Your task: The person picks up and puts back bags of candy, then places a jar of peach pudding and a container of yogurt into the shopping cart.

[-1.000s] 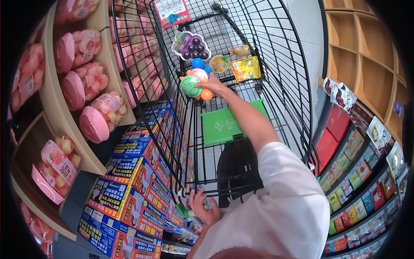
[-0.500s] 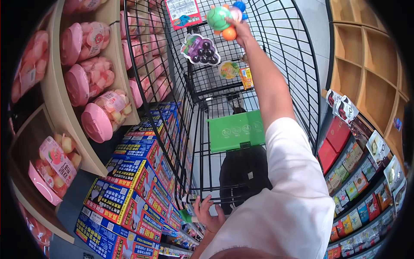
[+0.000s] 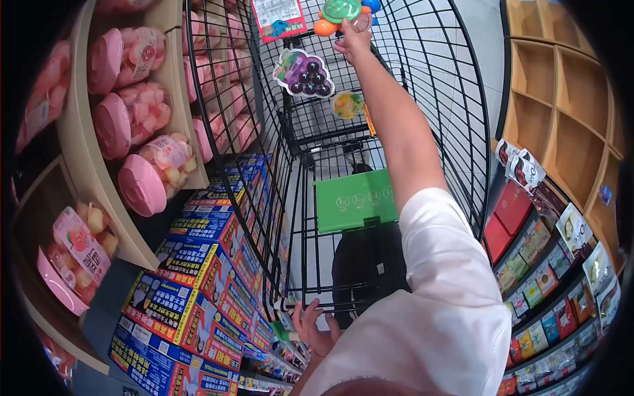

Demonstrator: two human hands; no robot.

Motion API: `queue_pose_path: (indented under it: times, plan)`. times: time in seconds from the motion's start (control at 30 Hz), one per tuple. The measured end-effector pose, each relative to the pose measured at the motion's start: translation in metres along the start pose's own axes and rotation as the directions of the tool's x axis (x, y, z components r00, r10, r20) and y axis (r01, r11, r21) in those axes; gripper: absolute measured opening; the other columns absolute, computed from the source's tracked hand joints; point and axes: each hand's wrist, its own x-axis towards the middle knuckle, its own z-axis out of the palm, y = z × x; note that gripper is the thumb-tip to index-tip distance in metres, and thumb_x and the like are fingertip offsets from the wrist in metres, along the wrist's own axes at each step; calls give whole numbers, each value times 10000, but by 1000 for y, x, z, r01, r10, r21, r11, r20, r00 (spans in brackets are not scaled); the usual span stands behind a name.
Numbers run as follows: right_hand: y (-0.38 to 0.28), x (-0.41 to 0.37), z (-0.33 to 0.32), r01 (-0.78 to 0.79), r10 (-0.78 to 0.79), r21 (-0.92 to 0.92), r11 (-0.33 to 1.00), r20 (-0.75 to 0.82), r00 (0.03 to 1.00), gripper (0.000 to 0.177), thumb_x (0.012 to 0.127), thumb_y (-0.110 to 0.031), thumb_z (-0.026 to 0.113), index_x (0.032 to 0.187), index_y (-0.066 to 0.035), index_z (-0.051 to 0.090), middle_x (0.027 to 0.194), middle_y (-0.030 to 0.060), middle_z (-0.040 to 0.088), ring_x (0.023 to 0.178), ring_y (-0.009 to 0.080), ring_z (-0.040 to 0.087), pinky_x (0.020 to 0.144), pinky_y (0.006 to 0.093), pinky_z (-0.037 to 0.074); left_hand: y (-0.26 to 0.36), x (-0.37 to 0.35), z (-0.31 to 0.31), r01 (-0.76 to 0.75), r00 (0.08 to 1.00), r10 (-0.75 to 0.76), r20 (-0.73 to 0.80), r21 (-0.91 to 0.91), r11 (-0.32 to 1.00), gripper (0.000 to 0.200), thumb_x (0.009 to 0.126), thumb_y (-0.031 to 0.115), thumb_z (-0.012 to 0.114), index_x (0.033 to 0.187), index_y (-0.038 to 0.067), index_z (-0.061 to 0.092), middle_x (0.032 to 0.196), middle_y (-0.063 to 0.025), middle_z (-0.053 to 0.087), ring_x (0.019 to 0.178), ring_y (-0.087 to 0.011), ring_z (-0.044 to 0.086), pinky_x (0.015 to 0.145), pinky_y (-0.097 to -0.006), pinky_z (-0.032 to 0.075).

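Observation:
My right hand (image 3: 356,43) reaches to the far end of a black wire shopping cart (image 3: 310,140). Its fingers are on a colourful turtle-shaped toy (image 3: 341,10) with a green round shell and orange and blue parts, partly cut off by the frame's top. Below it in the cart lie a purple grape-shaped pack (image 3: 307,76), a round yellow pack (image 3: 347,105) and a red-and-white box (image 3: 279,18). An orange packet (image 3: 370,121) is mostly behind my forearm. My left hand (image 3: 316,327) is beside the cart's near bar, fingers apart, holding nothing visible.
A green flap (image 3: 353,203) is on the cart's near part. Shelves at left hold pink-lidded jars (image 3: 143,187), above stacked blue-and-yellow cartons (image 3: 173,290). Wooden cubby shelves (image 3: 533,63) and racks of small packets (image 3: 538,323) stand at right.
My right hand and the turtle-shaped toy have moved up toward the frame's top. The toy has turned, and my forearm covers more of the orange packet. My left hand stays near the bar.

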Motion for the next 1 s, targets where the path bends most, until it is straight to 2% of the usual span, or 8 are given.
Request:
queue_pose_path:
  times: [0.23,0.33,0.43,0.57,0.67,0.73,0.8,1.0]
  plan:
    - [-2,60,8,188,-187,31,982,-22,982,603,957,-251,661,1421,0,369,1063,126,598,831,164,601,598,312,549,6,2,0,18,1000,-18,-15,-3,1000,321,732,-17,643,1034,39,552,1159,-143,660,1258,-415,468,1068,-507,349]
    - [11,38,-4,177,-193,-239,955,-46,980,542,965,-262,644,1374,0,405,1065,128,600,793,175,628,612,299,546,10,4,-1,36,999,-36,-1,-11,999,322,735,-15,644,1038,37,551,1160,-149,660,1263,-414,464,1065,-503,350]
    - [10,-5,-5,-79,79,-2,997,106,991,564,902,-249,689,1333,-4,421,1049,140,629,795,231,688,593,348,570,8,4,0,31,1000,-31,-5,-28,999,322,736,-17,645,1040,36,553,1163,-148,661,1268,-415,460,1067,-506,343]
    - [20,-52,-21,54,-38,-146,988,111,993,435,897,-232,672,1251,-35,514,931,104,655,819,244,702,646,383,558,11,8,-3,13,1000,-13,3,-23,1000,324,741,-23,643,1045,39,553,1163,-144,662,1263,-411,461,1076,-513,325]
    - [41,-79,-65,327,-260,-699,637,204,944,474,874,-284,683,1252,-49,519,911,125,678,855,319,698,806,483,533,12,9,-4,22,1000,-22,1,-27,999,325,741,-24,642,1046,38,551,1161,-145,662,1265,-408,459,1078,-514,324]
    - [45,-113,-80,244,-78,-878,411,233,969,561,833,-326,702,1293,-69,511,1151,201,639,1097,386,618,964,553,434,10,8,-4,11,1000,-11,-7,-41,999,327,737,-33,646,1043,38,554,1157,-144,666,1270,-406,456,1082,-514,321]
    - [58,-154,-90,502,-185,-851,-154,524,832,717,805,-330,725,1416,-103,426,1406,217,469,1297,388,460,1017,569,374,8,9,-1,-10,1000,9,-21,-62,998,333,732,-45,649,1040,39,555,1153,-144,669,1275,-403,455,1084,-513,319]
    - [93,-141,-90,502,-154,-636,-586,696,701,963,742,-231,750,1546,-131,230,1425,179,396,1291,369,419,1051,584,313,7,5,2,-17,999,14,-30,-82,997,378,707,-92,647,1037,54,531,1146,-148,678,1287,-372,452,1110,-504,268]
